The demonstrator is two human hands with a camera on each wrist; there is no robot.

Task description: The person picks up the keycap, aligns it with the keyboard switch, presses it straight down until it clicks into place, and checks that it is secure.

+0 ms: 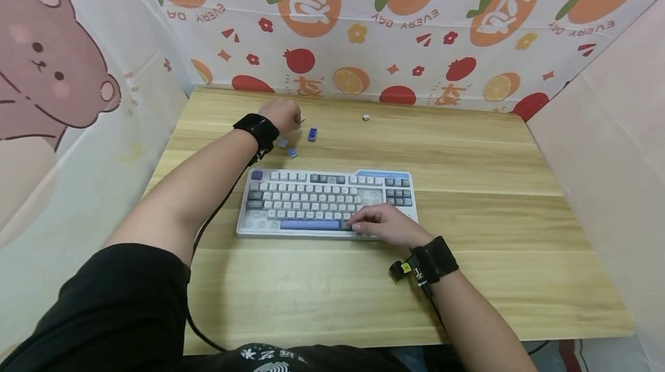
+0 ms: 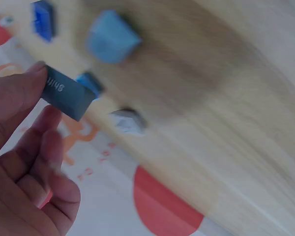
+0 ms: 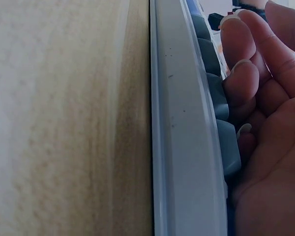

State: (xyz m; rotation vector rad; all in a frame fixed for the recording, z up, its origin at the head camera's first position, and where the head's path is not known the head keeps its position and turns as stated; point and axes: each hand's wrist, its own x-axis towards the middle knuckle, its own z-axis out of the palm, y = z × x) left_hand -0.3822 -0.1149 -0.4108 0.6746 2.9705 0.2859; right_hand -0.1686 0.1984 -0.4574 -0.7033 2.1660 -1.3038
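My left hand [image 1: 280,115] is over the far left part of the table. Between thumb and fingers it pinches a dark grey-blue Shift keycap [image 2: 66,93], lettering visible in the left wrist view. Around it lie loose keycaps: a dark blue one [image 1: 312,134], two light blue ones [image 1: 292,152] and, in the left wrist view, a greyish-white one [image 2: 128,121]. A white keyboard [image 1: 306,201] stands mid-table, with some key positions bare. My right hand [image 1: 389,224] rests on its lower right keys, fingers loosely bent, with nothing visibly held.
A small white keycap [image 1: 366,118] lies alone near the back of the wooden table [image 1: 493,233]. Fruit-printed cloth [image 1: 358,48] hangs along the back edge. A black cable [image 1: 208,222] runs from the left wristband past the keyboard's left side.
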